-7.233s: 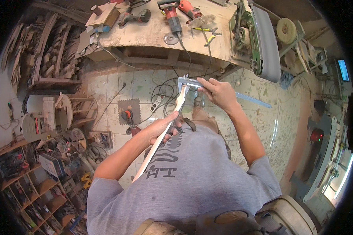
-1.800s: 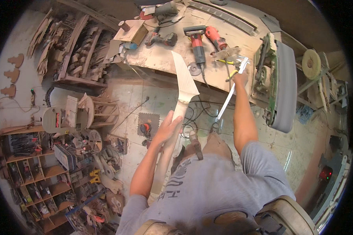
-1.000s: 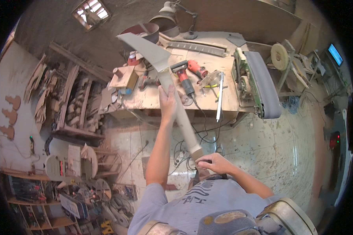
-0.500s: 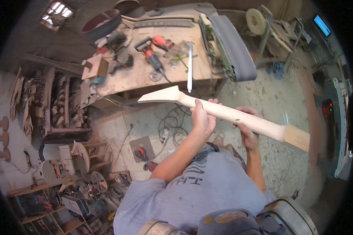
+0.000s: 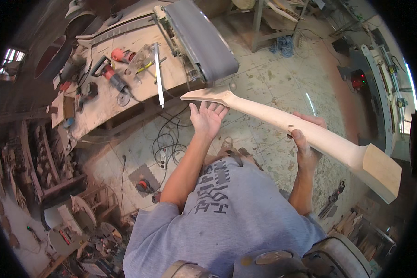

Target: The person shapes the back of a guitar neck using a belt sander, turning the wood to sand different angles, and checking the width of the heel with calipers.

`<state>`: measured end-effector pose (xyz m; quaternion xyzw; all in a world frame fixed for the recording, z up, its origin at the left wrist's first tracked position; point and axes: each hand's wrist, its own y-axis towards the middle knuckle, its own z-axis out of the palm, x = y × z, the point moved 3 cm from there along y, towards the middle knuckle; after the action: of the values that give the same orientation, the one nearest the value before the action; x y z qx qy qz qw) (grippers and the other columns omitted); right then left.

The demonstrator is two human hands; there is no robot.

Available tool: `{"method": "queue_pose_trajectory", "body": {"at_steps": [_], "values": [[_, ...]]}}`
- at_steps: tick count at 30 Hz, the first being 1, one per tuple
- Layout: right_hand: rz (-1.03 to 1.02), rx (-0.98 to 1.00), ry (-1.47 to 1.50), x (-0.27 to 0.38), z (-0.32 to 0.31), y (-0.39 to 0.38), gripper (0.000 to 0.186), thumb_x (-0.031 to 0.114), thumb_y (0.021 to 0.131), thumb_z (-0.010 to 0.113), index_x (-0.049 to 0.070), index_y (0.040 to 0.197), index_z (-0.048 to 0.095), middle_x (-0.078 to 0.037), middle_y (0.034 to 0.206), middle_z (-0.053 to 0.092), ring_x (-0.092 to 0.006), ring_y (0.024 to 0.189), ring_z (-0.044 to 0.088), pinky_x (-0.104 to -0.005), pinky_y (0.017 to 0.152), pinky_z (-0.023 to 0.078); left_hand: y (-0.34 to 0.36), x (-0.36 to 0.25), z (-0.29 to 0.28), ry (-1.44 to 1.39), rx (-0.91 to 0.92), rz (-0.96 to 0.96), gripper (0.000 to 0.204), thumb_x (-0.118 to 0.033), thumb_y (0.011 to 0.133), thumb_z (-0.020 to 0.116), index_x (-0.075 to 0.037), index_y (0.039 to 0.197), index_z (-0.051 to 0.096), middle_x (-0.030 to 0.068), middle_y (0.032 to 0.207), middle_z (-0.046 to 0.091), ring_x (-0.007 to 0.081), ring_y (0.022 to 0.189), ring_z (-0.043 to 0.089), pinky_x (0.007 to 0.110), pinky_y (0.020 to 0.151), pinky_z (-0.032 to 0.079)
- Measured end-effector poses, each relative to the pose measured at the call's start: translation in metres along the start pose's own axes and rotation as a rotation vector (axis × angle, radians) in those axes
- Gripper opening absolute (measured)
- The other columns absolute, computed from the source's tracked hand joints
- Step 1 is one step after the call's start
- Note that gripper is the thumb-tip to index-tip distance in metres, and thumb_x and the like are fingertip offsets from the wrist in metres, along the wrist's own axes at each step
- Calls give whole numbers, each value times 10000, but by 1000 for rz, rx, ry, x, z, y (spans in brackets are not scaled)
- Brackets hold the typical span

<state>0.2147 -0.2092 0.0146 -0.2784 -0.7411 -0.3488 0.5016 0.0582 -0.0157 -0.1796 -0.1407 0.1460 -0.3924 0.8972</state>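
Note:
A pale, bare wooden guitar neck [image 5: 268, 112] slants across in front of me, with its thin angled headstock at the left and its thick block heel at the lower right. My right hand [image 5: 306, 150] is wrapped round the shaft, thumb on the near side and fingers over the far side. Under the headstock end lies my left hand [image 5: 205, 120], palm up with fingers stretched out. Its fingertips reach beneath the wood; whether they bear any weight I cannot tell. A small dark spot shows on the shaft beside my right thumb.
Ahead, a workbench [image 5: 141, 88] carries a belt sander [image 5: 204, 41], a red and black power tool [image 5: 110, 76] and a white metal strip [image 5: 159, 74]. Cables [image 5: 167, 139] lie coiled on the floor. Wood racks [image 5: 51, 162] stand left; a machine with red and green lights [image 5: 358, 78] is at right.
My left hand has released the shaft and slid to the headstock, palm up. The guitar neck's heel now looks larger and lower right. My view has turned, shifting the bench leftward.

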Motion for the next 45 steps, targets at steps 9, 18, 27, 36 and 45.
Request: {"method": "queue_pose_trajectory", "body": {"at_steps": [9, 18, 27, 36, 45], "values": [[-58, -161, -33, 58, 48, 22, 454, 201, 745, 877, -8, 1042, 606, -121, 939, 690, -139, 783, 653, -251, 692, 537, 54, -15, 31, -46, 135, -115, 915, -710, 965, 179, 9, 1529, 127, 302, 1559, 181, 483, 1436, 241, 565, 1192, 209], [-86, -193, -43, 79, 97, 38, 371, 153, 751, 858, -4, 988, 620, -126, 936, 690, -150, 805, 632, -281, 750, 529, 63, -24, 34, -169, -9, -179, 798, -603, 1016, 188, 36, 1493, 154, 291, 1534, 256, 504, 1416, 269, 592, 1181, 249], [-223, -184, -140, 86, 109, 46, 321, 167, 744, 833, -16, 916, 634, -106, 865, 672, -144, 772, 617, -274, 711, 505, 58, -25, 35, -167, -14, -135, 807, -604, 1015, 205, 53, 1479, 147, 289, 1530, 244, 514, 1412, 264, 602, 1172, 263], [-200, -129, -166, 93, 113, 50, 307, 154, 742, 829, -14, 918, 641, -100, 873, 668, -146, 771, 617, -277, 721, 501, 60, -22, 23, -159, -65, -96, 884, -670, 979, 286, 82, 1437, 200, 315, 1473, 292, 508, 1392, 302, 597, 1151, 296], [-211, -110, -137, 92, 113, 53, 288, 154, 743, 822, -12, 907, 653, -99, 863, 669, -142, 757, 615, -277, 719, 498, 55, -28, 21, -147, -69, -75, 807, -587, 1018, 251, 108, 1428, 243, 273, 1498, 319, 481, 1392, 326, 602, 1143, 323]]}}
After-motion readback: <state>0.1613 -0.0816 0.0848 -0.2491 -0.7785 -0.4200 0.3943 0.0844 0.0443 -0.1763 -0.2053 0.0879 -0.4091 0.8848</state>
